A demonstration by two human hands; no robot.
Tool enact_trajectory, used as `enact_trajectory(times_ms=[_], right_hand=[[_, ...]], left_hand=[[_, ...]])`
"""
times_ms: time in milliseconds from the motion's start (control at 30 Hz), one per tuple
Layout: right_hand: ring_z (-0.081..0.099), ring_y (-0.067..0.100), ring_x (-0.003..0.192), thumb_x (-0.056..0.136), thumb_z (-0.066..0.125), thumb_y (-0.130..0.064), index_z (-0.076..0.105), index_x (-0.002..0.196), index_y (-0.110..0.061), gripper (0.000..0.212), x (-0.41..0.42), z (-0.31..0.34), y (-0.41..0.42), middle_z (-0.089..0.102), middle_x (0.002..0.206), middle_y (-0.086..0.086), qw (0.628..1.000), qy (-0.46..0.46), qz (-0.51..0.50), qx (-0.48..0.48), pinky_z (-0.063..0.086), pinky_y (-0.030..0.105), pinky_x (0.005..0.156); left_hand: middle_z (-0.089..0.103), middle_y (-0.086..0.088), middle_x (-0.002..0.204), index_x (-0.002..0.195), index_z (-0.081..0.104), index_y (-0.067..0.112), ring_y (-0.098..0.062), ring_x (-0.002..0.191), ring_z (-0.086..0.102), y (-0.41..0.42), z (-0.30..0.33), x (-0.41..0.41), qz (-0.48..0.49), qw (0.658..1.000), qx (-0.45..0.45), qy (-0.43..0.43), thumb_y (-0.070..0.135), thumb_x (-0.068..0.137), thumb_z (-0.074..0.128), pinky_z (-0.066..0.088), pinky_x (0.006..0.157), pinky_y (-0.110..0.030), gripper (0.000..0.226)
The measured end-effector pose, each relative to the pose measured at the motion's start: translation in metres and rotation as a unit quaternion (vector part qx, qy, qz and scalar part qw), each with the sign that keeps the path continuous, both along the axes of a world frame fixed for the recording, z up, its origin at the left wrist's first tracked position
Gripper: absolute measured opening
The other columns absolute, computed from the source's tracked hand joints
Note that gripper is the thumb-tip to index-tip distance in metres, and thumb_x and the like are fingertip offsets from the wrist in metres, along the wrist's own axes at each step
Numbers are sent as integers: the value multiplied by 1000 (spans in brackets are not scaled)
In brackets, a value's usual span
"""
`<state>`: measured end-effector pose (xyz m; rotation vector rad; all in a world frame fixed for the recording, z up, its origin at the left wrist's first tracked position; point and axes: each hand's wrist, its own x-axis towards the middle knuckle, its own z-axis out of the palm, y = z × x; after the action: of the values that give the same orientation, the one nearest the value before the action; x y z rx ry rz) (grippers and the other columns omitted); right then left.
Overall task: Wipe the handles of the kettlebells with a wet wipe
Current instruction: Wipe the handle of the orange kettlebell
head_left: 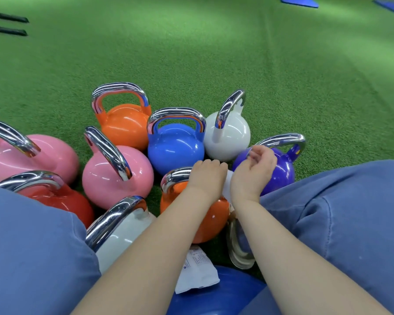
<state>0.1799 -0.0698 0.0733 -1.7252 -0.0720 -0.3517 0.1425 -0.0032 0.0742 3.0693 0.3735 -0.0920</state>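
Kettlebells with chrome handles stand clustered upright on green turf (214, 53): two pink (116, 171) (32, 155), two orange (125, 126) (205, 217), two white (231, 135) (121, 235), a blue (175, 146), a red (66, 201), a purple (282, 171). A white wet wipe (227, 185) shows between the wrists, over the near orange one.

- Setting: a gym or fitness training floor, seen from a head-worn camera looking down.
- Flooring: green artificial turf (214, 53) covers the whole visible ground, as in functional-training zones.
- Equipment: a cluster of competition-style kettlebells with chrome handles stands on the turf, among them an orange kettlebell (125, 126), a blue kettlebell (175, 148), a white kettlebell (232, 137), a pink kettlebell (114, 176) and a purple kettlebell (282, 169).
- Background: blue exercise mats (298, 1) lie at the far edge; two dark bars (7, 25) lie on the turf at far left.
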Motion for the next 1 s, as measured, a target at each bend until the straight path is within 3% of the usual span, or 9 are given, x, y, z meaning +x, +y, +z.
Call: enact_trajectory(times_ms=[100, 200, 267, 367, 467, 567, 733, 833, 1000], right_hand=[[58, 23, 99, 72, 31, 2, 56, 103, -10, 41, -6, -13, 8, 57, 104, 14, 985, 29, 166, -33, 40, 20, 92], [54, 17, 99, 70, 34, -8, 60, 111, -5, 48, -11, -25, 9, 62, 110, 10, 941, -2, 280, -192, 37, 16, 93], [56, 26, 91, 64, 40, -13, 60, 105, -14, 46, -12, -28, 9, 66, 100, 6, 893, -75, 326, -301, 43, 32, 85], [56, 29, 87, 65, 50, -22, 57, 103, -20, 39, -4, -23, 12, 65, 93, 2, 819, -128, 350, -437, 40, 35, 70], [59, 25, 87, 73, 61, -31, 58, 100, -23, 29, 9, -12, 19, 65, 94, -2, 742, -65, 386, -544, 40, 32, 65], [54, 21, 70, 72, 67, -40, 58, 81, -22, 22, 26, -1, 34, 58, 74, -4, 658, 1, 427, -620, 37, 27, 56], [59, 16, 68, 68, 73, -23, 65, 82, -20, 16, 50, 8, 45, 65, 76, -2, 583, 182, 562, -557, 46, 26, 62], [56, 12, 60, 71, 72, -17, 64, 74, -21, 10, 53, 12, 43, 61, 67, -6, 577, 236, 587, -517, 44, 21, 57], [52, 16, 63, 68, 72, -25, 63, 82, -20, 17, 37, 2, 34, 57, 67, -4, 670, 91, 491, -549, 39, 25, 56]], left_hand=[[61, -5, 111, 113, 54, 15, -27, 103, 58, 19, 14, -3, -15, 992, -109, 70, 17, 74, 70, 43, 75, -32, 42], [66, -6, 105, 111, 56, 12, -24, 91, 61, 38, 26, -11, 4, 979, -176, 102, 14, 79, 67, 48, 73, -30, 33], [66, -5, 97, 92, 55, 17, -20, 80, 57, 50, 27, -15, 21, 974, -203, 97, 21, 83, 62, 42, 65, -27, 12], [63, -6, 88, 92, 61, 16, -21, 78, 54, 61, 27, -21, 34, 971, -212, 106, 18, 80, 64, 38, 63, -27, 13], [64, -11, 90, 96, 66, 19, -26, 85, 56, 71, 21, -22, 53, 969, -219, 103, 11, 75, 66, 42, 67, -29, 22], [58, -8, 77, 74, 61, 20, -24, 75, 51, 77, 16, -22, 73, 967, -230, 87, 9, 76, 64, 38, 61, -28, 11], [64, -14, 92, 82, 59, 12, -26, 85, 54, 77, 17, -26, 71, 959, -270, 45, 14, 80, 66, 44, 75, -36, 7], [63, -8, 112, 103, 63, 15, -23, 104, 57, 78, 16, -29, 91, 951, -296, 24, 18, 81, 68, 45, 89, -34, 23], [61, -2, 116, 115, 60, 12, -16, 103, 53, 80, 17, -31, 104, 943, -316, -4, 20, 77, 73, 39, 83, -22, 41]])
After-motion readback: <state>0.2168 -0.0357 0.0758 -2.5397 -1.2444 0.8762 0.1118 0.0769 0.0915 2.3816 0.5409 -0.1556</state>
